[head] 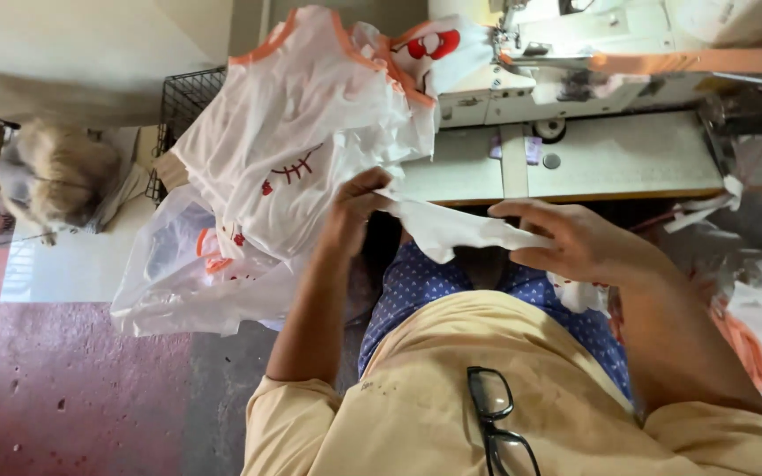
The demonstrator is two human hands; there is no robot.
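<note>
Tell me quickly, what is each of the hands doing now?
Left hand: closed, pinching one end of the white fabric piece.
Right hand: closed on the other end of the same piece.

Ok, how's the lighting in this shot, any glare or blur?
Head view: strong daylight blows out the white garment and sewing machine; both hands, left hand and right hand, look reasonably sharp; the floor lies in dimmer shade.

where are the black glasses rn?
Head view, bottom centre: the black glasses hang on the front of the person's yellow shirt, below the right hand that holds the white fabric strip.
</note>
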